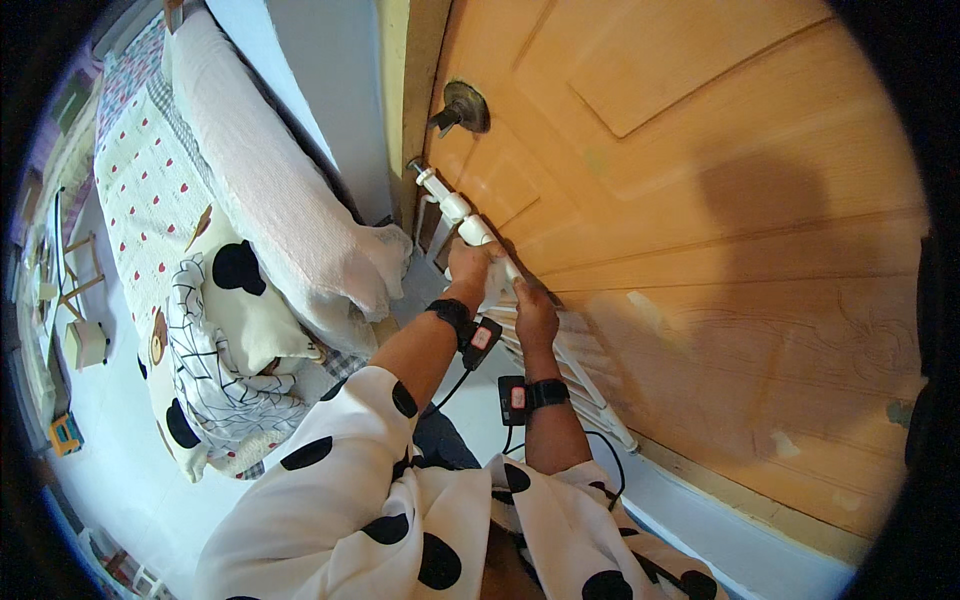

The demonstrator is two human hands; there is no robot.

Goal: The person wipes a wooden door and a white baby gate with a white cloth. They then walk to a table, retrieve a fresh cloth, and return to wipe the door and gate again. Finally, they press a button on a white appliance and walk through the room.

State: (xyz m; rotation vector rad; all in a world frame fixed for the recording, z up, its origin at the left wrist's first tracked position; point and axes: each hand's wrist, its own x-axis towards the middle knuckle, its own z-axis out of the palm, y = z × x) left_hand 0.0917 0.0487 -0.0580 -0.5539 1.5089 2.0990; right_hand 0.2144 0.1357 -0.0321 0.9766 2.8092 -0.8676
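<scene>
A white metal safety gate (585, 382) with parallel bars stands close along a wooden door (637, 210). At its top edge, white latch parts (454, 205) end in a dark threaded bolt (415, 166) that meets the door frame. My left hand (472, 266) is closed around the top rail just below the latch parts. Lower on the same rail, my right hand (535, 315) grips it, its thumb along the white surface. Part of the gate between and under my hands is hidden. Both wrists wear black straps with small cabled boxes.
A round door handle (465, 107) sits above the bolt. To the left is a bed with a heart-patterned quilt (142, 187), a pale padded rail cover (277, 165) and a bear-like cushion (247, 315). A small orange-and-blue stool (66, 435) stands on the white floor.
</scene>
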